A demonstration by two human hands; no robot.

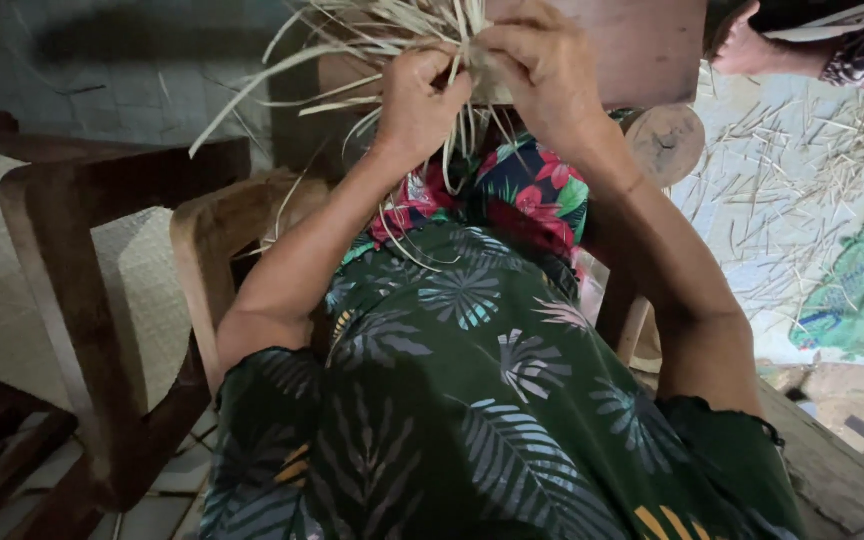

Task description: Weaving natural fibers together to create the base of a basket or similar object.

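I am looking down over a leaf-print dress [472, 400] at both hands working at the top of the view. The left hand [420, 100] is curling shut on a bundle of pale straw strips [372, 30], its fingers pinching several strands. The right hand [542, 65] is closing on the same bundle just beside it, thumb and fingers pressing the strips together. The two hands are almost touching, so neither is clearly nearer; the strips are lying between them and fanning away up and to the left, their long axis running from the hands toward the upper left corner. A few loose strands are hanging down over the floral cloth [527, 195] below the wrists. Behind the hands a wooden block [642, 45] is standing. A wooden chair [102, 290] is sitting to the left. More strips are lying scattered on the floor [802, 170] at right, near a green bag [862, 295]. Another person's hand [747, 45] is showing at the top right.
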